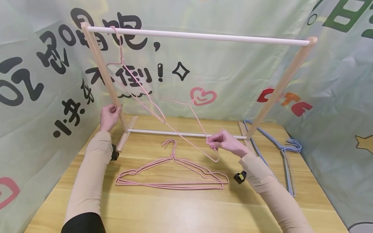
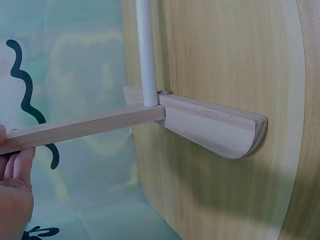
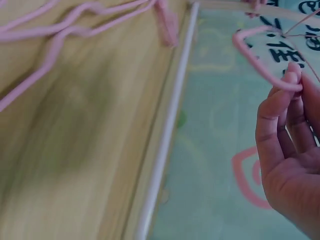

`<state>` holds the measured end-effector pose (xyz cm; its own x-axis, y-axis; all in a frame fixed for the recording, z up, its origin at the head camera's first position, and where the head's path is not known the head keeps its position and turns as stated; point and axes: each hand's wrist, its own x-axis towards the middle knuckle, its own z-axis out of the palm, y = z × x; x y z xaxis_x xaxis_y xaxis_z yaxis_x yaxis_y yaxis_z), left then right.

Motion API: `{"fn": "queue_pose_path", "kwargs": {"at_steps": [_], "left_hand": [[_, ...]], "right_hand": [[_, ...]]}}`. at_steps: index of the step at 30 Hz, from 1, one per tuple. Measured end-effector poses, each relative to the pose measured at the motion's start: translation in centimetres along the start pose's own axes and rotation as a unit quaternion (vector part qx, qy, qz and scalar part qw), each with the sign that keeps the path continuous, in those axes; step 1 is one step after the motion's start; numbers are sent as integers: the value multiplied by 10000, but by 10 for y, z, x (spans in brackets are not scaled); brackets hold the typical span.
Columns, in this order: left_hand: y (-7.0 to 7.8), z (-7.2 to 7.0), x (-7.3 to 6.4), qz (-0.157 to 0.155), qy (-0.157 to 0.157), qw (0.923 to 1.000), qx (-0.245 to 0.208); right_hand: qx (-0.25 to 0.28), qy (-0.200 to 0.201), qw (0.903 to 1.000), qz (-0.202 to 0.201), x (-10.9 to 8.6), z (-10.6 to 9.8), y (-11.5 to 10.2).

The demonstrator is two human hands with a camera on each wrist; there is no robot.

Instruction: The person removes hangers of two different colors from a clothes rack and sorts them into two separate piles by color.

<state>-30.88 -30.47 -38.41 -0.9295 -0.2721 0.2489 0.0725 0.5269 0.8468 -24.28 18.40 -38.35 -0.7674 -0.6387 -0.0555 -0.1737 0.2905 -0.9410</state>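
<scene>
My left hand (image 1: 109, 118) grips the left wooden post (image 1: 100, 61) of a clothes rack, low on the post. In the left wrist view, the fingers (image 2: 22, 167) curl under that post. With my right hand (image 1: 225, 142) I pinch one corner of a pink hanger (image 1: 199, 120), tilted in front of the rack; its hook is blurred. A second pink hanger (image 1: 140, 84) hangs by its hook near the left end of the white top rod (image 1: 198, 35). Several pink hangers (image 1: 173, 158) lie stacked on the table below.
Several blue hangers (image 1: 287, 149) lie on the table (image 1: 163, 213) at the right, by the rack's right post (image 1: 281, 87). A white lower rod (image 1: 175, 133) joins the wooden feet (image 1: 123, 140). Printed cloth (image 1: 233, 71) hangs behind and at both sides.
</scene>
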Motion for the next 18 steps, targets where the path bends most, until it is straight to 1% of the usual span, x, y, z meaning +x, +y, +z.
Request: {"fn": "queue_pose_path", "kwargs": {"at_steps": [5,9,15,18], "left_hand": [[2,1,-1,5,19,10000,11],[3,0,-1,11,-9,10000,9],[2,2,1,133,112,9998,104],[1,3,1,136,108,9998,120]], "right_hand": [[-386,-302,9988,7,-19,-6,18],[-497,-760,9959,-35,-28,-3,30],[-236,-1640,9862,-50,-28,9,45],[-211,-1947,9806,23,-25,18,51]]}}
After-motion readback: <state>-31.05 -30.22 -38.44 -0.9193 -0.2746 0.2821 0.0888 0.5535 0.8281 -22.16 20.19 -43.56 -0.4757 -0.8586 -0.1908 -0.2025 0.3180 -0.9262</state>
